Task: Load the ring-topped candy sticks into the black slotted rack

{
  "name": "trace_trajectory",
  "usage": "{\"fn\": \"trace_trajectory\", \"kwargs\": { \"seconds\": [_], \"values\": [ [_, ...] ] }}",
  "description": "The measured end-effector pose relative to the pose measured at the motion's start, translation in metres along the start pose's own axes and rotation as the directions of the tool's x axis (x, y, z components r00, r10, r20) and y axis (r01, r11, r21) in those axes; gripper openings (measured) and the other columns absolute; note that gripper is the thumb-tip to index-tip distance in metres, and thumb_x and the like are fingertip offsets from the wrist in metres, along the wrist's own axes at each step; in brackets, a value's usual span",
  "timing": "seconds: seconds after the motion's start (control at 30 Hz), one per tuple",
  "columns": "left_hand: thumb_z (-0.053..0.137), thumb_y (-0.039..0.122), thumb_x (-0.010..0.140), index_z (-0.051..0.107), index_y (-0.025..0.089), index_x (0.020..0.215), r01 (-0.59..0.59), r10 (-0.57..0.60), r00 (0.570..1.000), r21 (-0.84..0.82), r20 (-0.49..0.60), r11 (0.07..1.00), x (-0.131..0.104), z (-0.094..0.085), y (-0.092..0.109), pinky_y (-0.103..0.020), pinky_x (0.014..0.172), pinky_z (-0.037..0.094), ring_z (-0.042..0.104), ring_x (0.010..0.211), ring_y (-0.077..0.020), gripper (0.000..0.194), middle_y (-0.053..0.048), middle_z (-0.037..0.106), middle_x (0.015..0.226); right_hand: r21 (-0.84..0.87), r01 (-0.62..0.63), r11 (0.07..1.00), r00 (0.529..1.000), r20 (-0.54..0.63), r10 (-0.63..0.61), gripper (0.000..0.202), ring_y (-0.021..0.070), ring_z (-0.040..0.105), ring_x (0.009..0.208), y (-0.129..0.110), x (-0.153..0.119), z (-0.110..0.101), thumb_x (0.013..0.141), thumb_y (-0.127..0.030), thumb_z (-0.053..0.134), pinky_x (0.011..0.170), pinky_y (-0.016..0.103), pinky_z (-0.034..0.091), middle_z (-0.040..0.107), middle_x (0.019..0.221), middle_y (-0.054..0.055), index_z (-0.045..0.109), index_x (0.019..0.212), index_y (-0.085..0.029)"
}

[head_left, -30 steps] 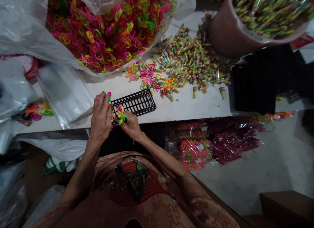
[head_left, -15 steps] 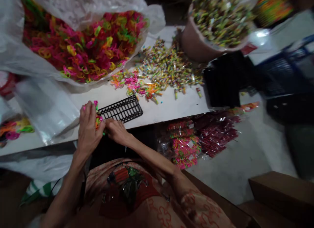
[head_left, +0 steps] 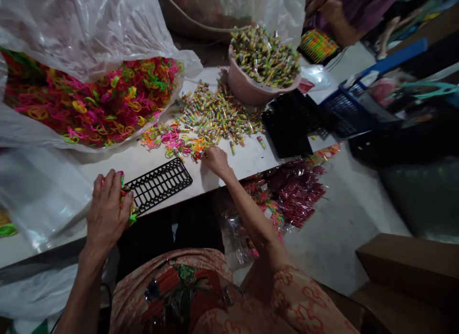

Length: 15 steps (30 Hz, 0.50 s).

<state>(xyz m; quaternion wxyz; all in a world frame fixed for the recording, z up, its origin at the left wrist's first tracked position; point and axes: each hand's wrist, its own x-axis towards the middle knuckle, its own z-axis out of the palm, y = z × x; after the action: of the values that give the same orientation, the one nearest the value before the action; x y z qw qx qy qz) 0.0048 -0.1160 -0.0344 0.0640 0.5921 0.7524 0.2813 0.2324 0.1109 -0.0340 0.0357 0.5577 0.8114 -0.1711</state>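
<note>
My left hand (head_left: 109,209) is closed over the left end of a black plastic rack (head_left: 159,184), a long grid of slots on the white table. Pink, green and yellow plastic pieces (head_left: 132,218) stick out around its fingers; the hand hides most of them. Off the rack's right end, my right hand (head_left: 215,161) has its fingers pinched together at the near edge of a small heap of neon plastic pieces (head_left: 174,139). Whatever its fingertips hold is hidden. Just behind lies a spread of small wrapped candy-like rolls (head_left: 211,114).
A large plastic bag (head_left: 89,109) of neon pieces is at back left, clear bags (head_left: 46,190) below it. A pink basin (head_left: 247,87) of rolls, stacked black racks (head_left: 287,126) and a blue basket (head_left: 346,111) are rightward. Another person's arm (head_left: 339,20) shows far back.
My right hand has left the rack beside my left hand and moved right to the heap of neon pieces. My left hand stays on the rack's left end. The camera view has shifted.
</note>
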Motion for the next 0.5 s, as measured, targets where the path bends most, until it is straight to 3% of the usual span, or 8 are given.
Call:
{"fn": "trace_trajectory", "kwargs": {
  "seconds": [0.13,0.27,0.37,0.5],
  "values": [
    [0.043,0.039,0.096,0.029,0.031,0.152,0.010,-0.010,1.000,-0.018,-0.014,1.000,-0.002,0.002,-0.001,-0.056,0.123,0.019,0.020,0.149,-0.0331,0.058,-0.004,0.033,0.159,0.226,0.023,0.974,0.987,-0.157,0.013,0.016,0.0209,0.062,0.092,0.001,-0.012,0.020,0.085,-0.020,0.054,0.077,0.030,0.044,0.067,0.097,0.008,0.069,0.088,-0.018],
    [0.042,0.040,0.095,0.033,0.028,0.151,0.033,-0.033,0.999,-0.011,-0.006,0.999,-0.002,0.000,0.002,-0.054,0.123,0.020,0.021,0.149,-0.0317,0.057,-0.007,0.037,0.156,0.502,0.210,0.839,0.963,-0.254,-0.089,0.013,0.0165,0.058,0.083,-0.011,-0.019,0.036,0.082,-0.022,0.057,0.076,0.028,0.043,0.063,0.088,0.003,0.068,0.085,-0.018],
    [0.040,0.041,0.096,0.035,0.025,0.150,0.057,-0.057,0.998,0.019,0.007,0.998,-0.001,0.000,0.004,-0.054,0.122,0.023,0.023,0.149,-0.0315,0.057,-0.010,0.038,0.155,0.611,0.320,0.724,0.947,-0.234,-0.221,0.009,0.0144,0.054,0.077,-0.037,-0.023,0.049,0.082,-0.024,0.058,0.073,0.026,0.041,0.058,0.078,0.001,0.064,0.079,-0.018],
    [0.038,0.040,0.096,0.038,0.019,0.148,0.076,-0.077,0.997,0.065,0.006,0.995,0.000,0.000,0.006,-0.054,0.121,0.023,0.024,0.148,-0.0311,0.056,-0.013,0.040,0.154,0.675,0.368,0.640,0.920,-0.165,-0.356,0.006,0.0118,0.046,0.069,-0.087,-0.028,0.066,0.079,-0.023,0.060,0.066,0.023,0.036,0.052,0.076,-0.003,0.057,0.079,-0.018]
  ]
}}
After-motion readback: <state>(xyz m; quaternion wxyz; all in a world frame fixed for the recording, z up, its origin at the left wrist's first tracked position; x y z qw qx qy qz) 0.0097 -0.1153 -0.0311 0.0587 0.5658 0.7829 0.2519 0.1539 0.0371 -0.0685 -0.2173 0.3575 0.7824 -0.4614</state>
